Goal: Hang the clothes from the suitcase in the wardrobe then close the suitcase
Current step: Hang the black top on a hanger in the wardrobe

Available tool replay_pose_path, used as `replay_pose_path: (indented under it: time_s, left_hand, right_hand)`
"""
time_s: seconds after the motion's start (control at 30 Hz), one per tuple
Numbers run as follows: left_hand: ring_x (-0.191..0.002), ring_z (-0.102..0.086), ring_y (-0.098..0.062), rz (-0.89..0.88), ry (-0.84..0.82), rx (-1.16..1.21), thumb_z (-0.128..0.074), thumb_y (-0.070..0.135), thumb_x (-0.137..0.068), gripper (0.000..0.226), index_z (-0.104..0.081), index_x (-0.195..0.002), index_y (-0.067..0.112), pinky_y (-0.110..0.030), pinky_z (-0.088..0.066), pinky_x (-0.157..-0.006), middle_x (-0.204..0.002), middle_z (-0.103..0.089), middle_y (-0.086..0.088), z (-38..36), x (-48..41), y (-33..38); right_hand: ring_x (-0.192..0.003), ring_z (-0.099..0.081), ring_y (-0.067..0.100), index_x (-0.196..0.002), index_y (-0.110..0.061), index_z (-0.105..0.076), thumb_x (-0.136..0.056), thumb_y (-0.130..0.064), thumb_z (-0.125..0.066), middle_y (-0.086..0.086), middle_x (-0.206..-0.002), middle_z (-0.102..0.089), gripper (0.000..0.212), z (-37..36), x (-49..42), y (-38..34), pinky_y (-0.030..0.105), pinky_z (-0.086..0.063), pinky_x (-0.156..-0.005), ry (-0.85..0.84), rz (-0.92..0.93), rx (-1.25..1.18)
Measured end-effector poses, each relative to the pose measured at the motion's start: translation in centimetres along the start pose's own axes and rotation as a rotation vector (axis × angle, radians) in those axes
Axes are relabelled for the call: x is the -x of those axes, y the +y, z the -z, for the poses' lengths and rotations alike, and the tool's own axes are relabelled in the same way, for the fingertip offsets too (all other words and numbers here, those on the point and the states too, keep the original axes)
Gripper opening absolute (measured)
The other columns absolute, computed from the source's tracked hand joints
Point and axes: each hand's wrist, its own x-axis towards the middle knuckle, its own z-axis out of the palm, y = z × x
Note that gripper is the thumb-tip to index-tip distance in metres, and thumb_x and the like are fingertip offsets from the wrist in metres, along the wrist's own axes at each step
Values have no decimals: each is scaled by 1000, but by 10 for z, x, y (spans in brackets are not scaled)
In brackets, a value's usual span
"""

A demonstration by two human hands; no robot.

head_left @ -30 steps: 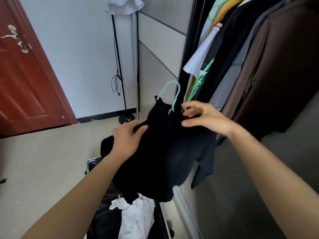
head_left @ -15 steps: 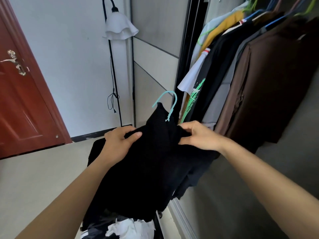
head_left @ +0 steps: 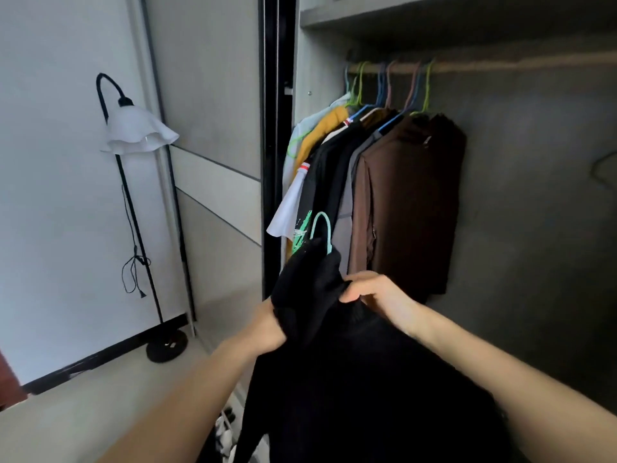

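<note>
I hold a black garment (head_left: 350, 379) on a teal hanger (head_left: 324, 230) in front of the open wardrobe. My left hand (head_left: 268, 329) grips the garment's left shoulder, its fingers hidden under the cloth. My right hand (head_left: 377, 295) pinches the fabric just below the hanger's hook. Above, the wardrobe rail (head_left: 500, 66) carries several hung clothes, the nearest a brown one (head_left: 407, 202). The suitcase is almost out of view; only a bit of white cloth (head_left: 225, 432) shows at the bottom edge.
A black floor lamp (head_left: 133, 202) with a white shade stands by the left wall. The wardrobe's sliding door (head_left: 213, 128) and its black frame (head_left: 273, 145) lie left of the opening. Bare rail runs to the right of the brown garment. A shelf (head_left: 434, 11) spans above.
The view has tilted up and turned toward the wardrobe, revealing the rail. The garment has risen closer to the hung clothes. My left hand has slid under the cloth.
</note>
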Motion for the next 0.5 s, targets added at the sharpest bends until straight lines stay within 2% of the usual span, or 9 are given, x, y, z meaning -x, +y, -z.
replay_pose_path:
  time_s: [0.07,0.13,0.17,0.2,0.27,0.3,0.37,0.43,0.5]
  left_hand:
    - [-87,-52,-9,-43,-101,-19,-55,13,-90,9,-60,-93,7,-14,-41,-73,-87,-59,-2,-11,-10,38]
    - [-76,-47,-14,-74,-198,-20,-46,-3,-94,16,-57,-83,-8,-9,-35,-62,-75,-52,-21,-22,-24,73]
    - [-75,-51,-19,-92,-216,16,-44,-5,-94,17,-55,-81,-4,-12,-36,-62,-76,-54,-20,-28,-34,92]
    - [-79,-56,-24,-96,-206,31,-44,-3,-94,14,-55,-85,2,-17,-38,-65,-80,-57,-17,-31,-41,106]
    - [-82,-62,-25,-131,-164,83,-45,4,-91,16,-60,-95,7,-27,-42,-65,-85,-64,-6,-35,-56,135]
    - [-80,-64,-23,-172,-159,123,-46,9,-91,19,-64,-97,13,-29,-45,-64,-84,-68,-3,-36,-64,146]
    - [-75,-64,-14,-222,-141,229,-48,18,-94,23,-69,-98,26,-27,-45,-65,-83,-72,1,-35,-76,170]
    - [-72,-60,-5,-232,-117,327,-48,19,-98,23,-70,-96,28,-21,-43,-66,-80,-70,11,-30,-85,192]
    - [-88,-62,-8,-190,-104,430,-47,21,-99,25,-69,-109,24,-26,-49,-80,-98,-69,8,-23,-92,209]
  right_hand:
    - [-74,-63,30,-80,5,-67,-45,-3,-66,20,-82,-65,35,12,15,-14,30,-52,-71,97,56,-184]
    - [-83,-54,34,-94,3,-58,-42,-10,-72,23,-96,-55,56,34,24,-22,37,-44,-78,202,108,-294]
    - [-84,-52,35,-98,2,-55,-42,-13,-74,23,-99,-53,61,40,33,-33,39,-42,-79,250,123,-318]
    - [-82,-54,34,-96,2,-56,-46,-16,-73,22,-97,-55,56,47,39,-41,38,-42,-78,294,146,-321]
    - [-70,-59,29,-80,0,-59,-64,-14,-59,16,-80,-60,22,60,51,-65,34,-46,-69,377,209,-337]
    - [-63,-60,26,-73,-2,-61,-68,-11,-52,14,-72,-61,13,67,55,-77,33,-46,-65,417,231,-348]
    - [-61,-60,26,-69,-3,-64,-62,-10,-54,13,-69,-62,14,84,51,-99,33,-47,-64,547,257,-322]
    - [-59,-54,28,-74,-2,-62,-60,-11,-59,14,-72,-59,17,98,44,-118,30,-44,-59,701,269,-223]
    - [-46,-43,21,-71,-5,-54,-73,-7,-56,11,-63,-51,4,109,31,-130,24,-36,-49,800,298,-137]
